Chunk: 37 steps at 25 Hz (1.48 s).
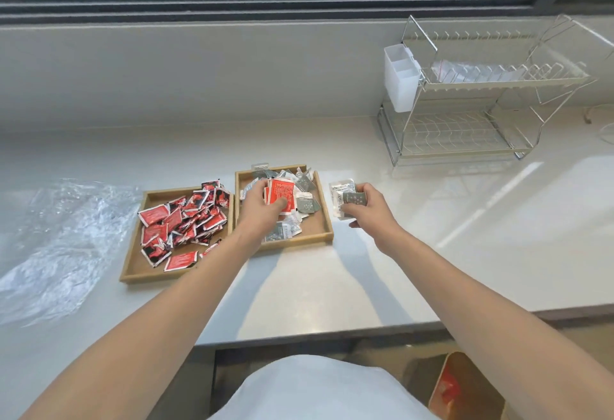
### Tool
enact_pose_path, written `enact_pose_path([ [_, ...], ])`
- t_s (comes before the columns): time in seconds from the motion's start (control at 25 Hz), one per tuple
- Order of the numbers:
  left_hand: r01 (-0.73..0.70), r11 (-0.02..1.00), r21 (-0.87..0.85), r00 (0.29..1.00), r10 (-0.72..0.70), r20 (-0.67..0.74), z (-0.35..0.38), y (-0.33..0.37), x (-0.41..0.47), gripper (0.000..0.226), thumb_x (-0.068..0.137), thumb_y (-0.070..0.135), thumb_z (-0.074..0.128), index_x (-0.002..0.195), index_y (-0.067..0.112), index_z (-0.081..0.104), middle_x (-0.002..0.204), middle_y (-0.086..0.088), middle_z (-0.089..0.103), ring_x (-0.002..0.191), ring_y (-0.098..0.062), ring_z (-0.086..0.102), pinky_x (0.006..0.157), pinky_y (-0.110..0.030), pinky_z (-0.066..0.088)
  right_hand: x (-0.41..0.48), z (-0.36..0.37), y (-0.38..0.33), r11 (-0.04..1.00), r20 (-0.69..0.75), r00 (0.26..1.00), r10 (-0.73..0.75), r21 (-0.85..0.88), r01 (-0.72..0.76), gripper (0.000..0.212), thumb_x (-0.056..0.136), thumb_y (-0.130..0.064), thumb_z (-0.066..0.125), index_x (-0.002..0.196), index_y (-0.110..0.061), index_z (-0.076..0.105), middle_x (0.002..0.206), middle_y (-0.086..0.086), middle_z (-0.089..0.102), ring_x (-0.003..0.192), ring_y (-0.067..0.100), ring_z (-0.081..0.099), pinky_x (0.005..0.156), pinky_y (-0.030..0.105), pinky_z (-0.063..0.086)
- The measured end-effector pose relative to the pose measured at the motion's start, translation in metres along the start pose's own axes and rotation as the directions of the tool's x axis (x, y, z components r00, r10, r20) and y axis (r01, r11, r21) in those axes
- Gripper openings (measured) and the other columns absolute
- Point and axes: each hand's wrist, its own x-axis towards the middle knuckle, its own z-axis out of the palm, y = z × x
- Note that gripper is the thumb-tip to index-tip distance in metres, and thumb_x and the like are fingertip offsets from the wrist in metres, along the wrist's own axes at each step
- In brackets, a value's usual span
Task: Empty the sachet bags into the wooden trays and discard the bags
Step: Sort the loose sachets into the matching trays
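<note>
Two wooden trays sit side by side on the white counter. The left tray point(133, 266) holds a heap of red sachets point(186, 220). The right tray point(327, 220) holds grey and white sachets point(307, 203). My left hand point(262, 210) is over the right tray, gripping a few red sachets point(282, 193). My right hand point(362, 210) hovers just right of that tray, closed on a small bunch of grey and white sachets point(349, 197). A crumpled clear plastic bag point(63, 236) lies flat at the left of the counter.
A two-tier wire dish rack point(465, 113) with a white plastic cutlery holder point(400, 80) stands at the back right. A window runs along the back wall. Below the counter's front edge at the right is a cardboard box point(465, 386).
</note>
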Motion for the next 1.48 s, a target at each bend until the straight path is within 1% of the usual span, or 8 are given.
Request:
enact_pose_path([
  [0.08, -0.021, 1.0, 0.014, 1.0, 0.021, -0.011, -0.036, -0.005, -0.008, 0.03, 0.093, 0.006, 0.062, 0.12, 0.016, 0.053, 0.104, -0.001, 0.067, 0.088, -0.015, 0.069, 0.074, -0.031, 0.057, -0.013, 0.03, -0.008, 1.0, -0.005, 1.0, -0.005, 0.008, 0.005, 0.024, 0.086, 0.0, 0.061, 0.095, -0.02, 0.052, 0.092, 0.004, 0.064, 0.082, 0.022, 0.063, 0.063, 0.03, 0.048],
  [0.24, -0.042, 0.999, -0.027, 0.998, 0.04, -0.039, -0.097, -0.014, -0.027, 0.035, 0.09, 0.002, 0.065, 0.12, 0.014, 0.052, 0.099, 0.001, 0.065, 0.086, -0.02, 0.07, 0.069, -0.033, 0.059, -0.034, 0.086, -0.024, 1.0, -0.019, 1.0, 0.009, 0.025, -0.009, 0.031, 0.087, -0.002, 0.064, 0.112, -0.015, 0.05, 0.095, 0.004, 0.062, 0.079, 0.019, 0.061, 0.068, 0.034, 0.051],
  [0.44, 0.033, 0.997, -0.072, 0.994, -0.04, -0.101, -0.154, -0.036, -0.041, 0.03, 0.092, 0.002, 0.061, 0.115, 0.019, 0.053, 0.101, -0.007, 0.069, 0.086, -0.029, 0.072, 0.073, -0.046, 0.061, -0.038, 0.136, -0.027, 0.996, -0.019, 0.996, 0.088, 0.016, -0.088, 0.038, 0.089, -0.009, 0.057, 0.125, -0.016, 0.047, 0.11, 0.004, 0.059, 0.089, 0.017, 0.061, 0.077, 0.039, 0.056],
  [0.56, 0.061, 0.994, -0.086, 0.985, -0.074, -0.159, -0.176, -0.055, -0.039, 0.031, 0.093, -0.001, 0.057, 0.118, 0.017, 0.054, 0.102, -0.006, 0.069, 0.081, -0.021, 0.071, 0.072, -0.04, 0.061, -0.032, 0.156, -0.029, 0.994, 0.022, 0.994, 0.106, -0.007, -0.106, 0.036, 0.093, -0.01, 0.052, 0.127, -0.018, 0.044, 0.1, -0.003, 0.052, 0.087, 0.013, 0.057, 0.074, 0.034, 0.057],
  [0.96, 0.204, 0.976, -0.072, 0.92, -0.217, -0.328, -0.175, -0.098, -0.015, 0.042, 0.088, 0.001, 0.066, 0.125, 0.016, 0.054, 0.112, -0.011, 0.068, 0.088, -0.025, 0.071, 0.08, -0.048, 0.06, 0.026, 0.161, -0.006, 0.984, 0.207, 0.968, 0.143, -0.13, -0.118, 0.041, 0.094, -0.007, 0.056, 0.133, -0.016, 0.046, 0.112, 0.003, 0.057, 0.084, 0.012, 0.06, 0.073, 0.029, 0.055],
  [1.12, 0.296, 0.949, -0.106, 0.876, -0.314, -0.366, -0.165, -0.112, -0.011, 0.044, 0.087, 0.004, 0.069, 0.124, 0.023, 0.053, 0.119, -0.01, 0.065, 0.097, -0.028, 0.07, 0.084, -0.049, 0.058, 0.049, 0.157, 0.017, 0.97, 0.248, 0.956, 0.154, -0.225, -0.098, 0.057, 0.09, -0.009, 0.063, 0.143, -0.019, 0.043, 0.131, 0.002, 0.054, 0.104, 0.022, 0.062, 0.088, 0.04, 0.056],
  [1.32, 0.365, 0.92, -0.142, 0.831, -0.391, -0.395, -0.158, -0.122, -0.013, 0.046, 0.087, 0.001, 0.069, 0.125, 0.018, 0.052, 0.12, -0.01, 0.065, 0.101, -0.024, 0.068, 0.086, -0.045, 0.058, 0.066, 0.165, 0.036, 0.94, 0.302, 0.934, 0.193, -0.329, -0.087, 0.054, 0.089, -0.009, 0.068, 0.137, -0.012, 0.046, 0.128, 0.009, 0.059, 0.078, 0.015, 0.068, 0.058, 0.022, 0.052],
  [1.48, 0.393, 0.914, -0.106, 0.831, -0.402, -0.385, -0.159, -0.128, -0.007, 0.04, 0.086, 0.004, 0.071, 0.118, 0.02, 0.052, 0.117, -0.008, 0.067, 0.101, -0.024, 0.068, 0.091, -0.046, 0.056, 0.073, 0.176, 0.044, 0.921, 0.308, 0.932, 0.189, -0.386, -0.059, 0.048, 0.087, -0.008, 0.069, 0.131, -0.011, 0.051, 0.123, 0.01, 0.062, 0.078, 0.021, 0.069, 0.056, 0.02, 0.054],
])
